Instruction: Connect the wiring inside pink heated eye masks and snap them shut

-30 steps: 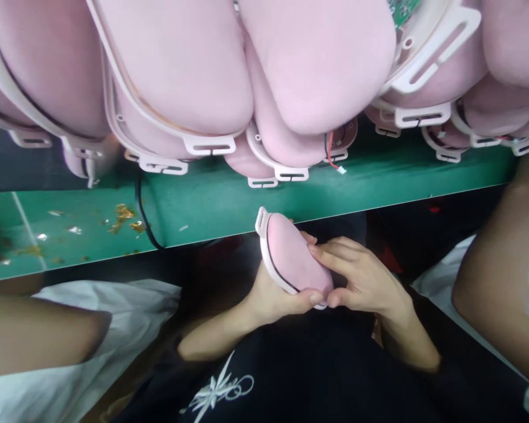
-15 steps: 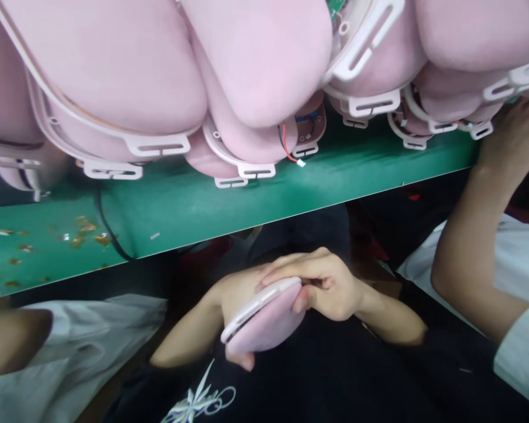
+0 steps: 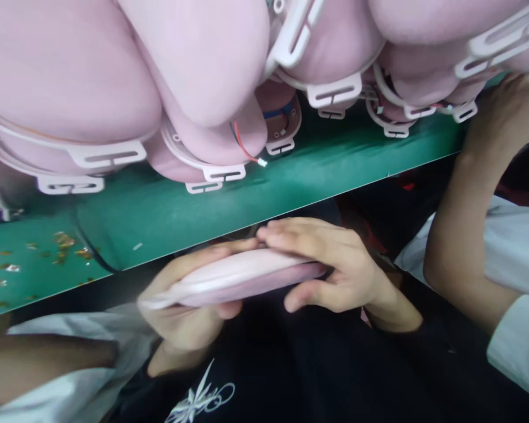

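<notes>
Both hands cradle one flat pink pad (image 3: 242, 282) edge-on over the lap, below the tabletop (image 3: 229, 194) edge. Left hand (image 3: 185, 317) curls under its near end for support; right hand (image 3: 335, 270) lays fingers (image 3: 291, 235) along the top, thumb beneath, steadying it. Beyond, a heap of pink pads (image 3: 194, 76) crowds the green surface; a co-worker's arm (image 3: 467, 223) reaches in.

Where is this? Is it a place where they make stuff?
Probably a factory assembly bench. Many identical pink padded pieces are heaped on a green table, one with loose wires. The left hand and right hand hold another pink piece, beside another worker's arm.
</notes>
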{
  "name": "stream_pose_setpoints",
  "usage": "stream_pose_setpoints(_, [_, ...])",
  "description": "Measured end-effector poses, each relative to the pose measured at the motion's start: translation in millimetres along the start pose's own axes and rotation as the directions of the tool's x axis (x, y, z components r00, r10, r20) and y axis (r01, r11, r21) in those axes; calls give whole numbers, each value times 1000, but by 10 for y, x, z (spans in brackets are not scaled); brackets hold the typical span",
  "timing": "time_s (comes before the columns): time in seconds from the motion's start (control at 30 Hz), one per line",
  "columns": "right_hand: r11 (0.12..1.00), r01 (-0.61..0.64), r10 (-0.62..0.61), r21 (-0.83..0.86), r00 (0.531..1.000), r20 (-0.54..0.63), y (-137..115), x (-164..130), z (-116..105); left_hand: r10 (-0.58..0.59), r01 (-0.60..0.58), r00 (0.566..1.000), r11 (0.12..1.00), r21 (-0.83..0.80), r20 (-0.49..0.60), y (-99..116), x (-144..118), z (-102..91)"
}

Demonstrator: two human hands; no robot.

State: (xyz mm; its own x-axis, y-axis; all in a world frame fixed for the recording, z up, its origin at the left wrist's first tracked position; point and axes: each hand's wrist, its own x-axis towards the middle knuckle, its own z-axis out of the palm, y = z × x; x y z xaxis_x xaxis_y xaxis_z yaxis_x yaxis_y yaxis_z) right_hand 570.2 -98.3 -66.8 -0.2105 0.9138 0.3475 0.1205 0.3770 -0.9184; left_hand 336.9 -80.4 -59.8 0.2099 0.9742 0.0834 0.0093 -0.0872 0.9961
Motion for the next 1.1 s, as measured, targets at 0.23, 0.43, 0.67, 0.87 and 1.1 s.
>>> stream_pose_setpoints(0.23, [998, -38, 49, 49, 967, -251, 113, -239, -48, 101, -123, 991, 948, -294, -88, -436, 78, 241])
stream_pose_setpoints(0.43, [970, 34, -65, -241, 990, -124, 130, -54, -317, 320, -357, 915, 926, 121, 246, -290, 274, 12])
stream_pose_setpoints(0.67, [907, 150, -186, -395, 981, -53, 405, 141, -189, 598, -695, 708, 494, 523, 376, -232, 665, -28])
stream_pose_setpoints(0.87, [917, 191, -299, -351, 910, -288, 608, 164, -27, 665, -676, 696, 480, 558, 270, -432, 691, 85])
stream_pose_setpoints(1.1, [962, 162, -213, -219, 949, -232, 561, 71, -95, 531, -514, 842, 738, 438, 93, -490, 509, -8])
